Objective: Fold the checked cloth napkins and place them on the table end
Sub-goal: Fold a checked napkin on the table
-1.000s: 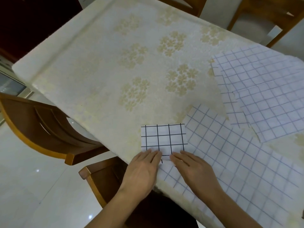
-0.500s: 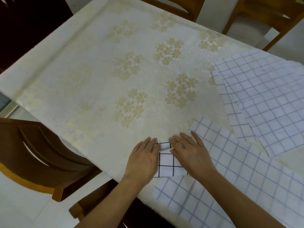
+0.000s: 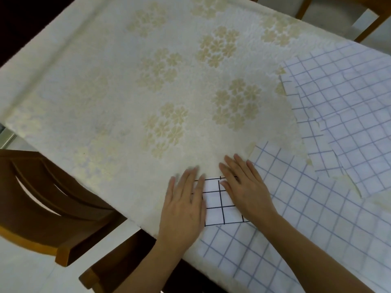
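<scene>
Both hands lie flat, palms down, fingers straight, on a small folded napkin point(image 3: 220, 205) with bold black checks at the near edge of the table point(image 3: 105, 102). Left hand point(image 3: 184, 205) covers the napkin's left side; right hand point(image 3: 246, 188) covers its right side and far edge, fingertips reaching past onto the tablecloth point(image 3: 190, 92). Neither hand grips; both press. A strip of the folded napkin shows between them.

Beneath and to the right of it lies an unfolded napkin point(image 3: 306, 218) with thin blue checks, spread open over the near right corner. Farther right, a loose stack of blue-checked napkins point(image 3: 342, 106) lies overlapping, edges uneven. The tablecloth is cream with pale gold flower clusters. Wooden chairs stand at near left point(image 3: 42, 199) and at far right point(image 3: 368, 22). No brand, label or writing is legible anywhere.
</scene>
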The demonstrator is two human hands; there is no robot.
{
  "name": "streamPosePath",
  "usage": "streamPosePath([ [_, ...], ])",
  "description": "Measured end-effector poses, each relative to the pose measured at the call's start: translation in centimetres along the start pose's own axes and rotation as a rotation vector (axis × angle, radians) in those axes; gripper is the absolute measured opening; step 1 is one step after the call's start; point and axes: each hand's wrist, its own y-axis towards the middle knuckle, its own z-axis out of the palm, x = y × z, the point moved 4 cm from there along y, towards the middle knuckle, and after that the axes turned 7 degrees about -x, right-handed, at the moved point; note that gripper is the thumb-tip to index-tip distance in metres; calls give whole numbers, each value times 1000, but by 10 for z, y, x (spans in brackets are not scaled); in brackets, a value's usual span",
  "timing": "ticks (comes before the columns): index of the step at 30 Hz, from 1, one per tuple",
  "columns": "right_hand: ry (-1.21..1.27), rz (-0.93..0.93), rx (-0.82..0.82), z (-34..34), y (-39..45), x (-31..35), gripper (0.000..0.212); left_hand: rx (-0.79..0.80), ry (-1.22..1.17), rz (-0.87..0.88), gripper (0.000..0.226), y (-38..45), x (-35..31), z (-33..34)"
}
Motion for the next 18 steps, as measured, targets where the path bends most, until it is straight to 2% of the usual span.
streamPosePath([
  [2,-20,23,2,-2,0,2,42,84,1,74,58,-15,-10,9],
  [6,19,110,-45,-21,-7,18,46,186,30,46,66,-21,-7,26],
  [10,72,32,124,-18,-30,38,59,165,22,72,64,-12,-9,30],
  [13,41,113,231,-8,-35,30,72,135,4,97,64,-9,-8,32],
  [18,5,116,260,-8,-36,24,83,117,-5,101,71,-10,3,32],
])
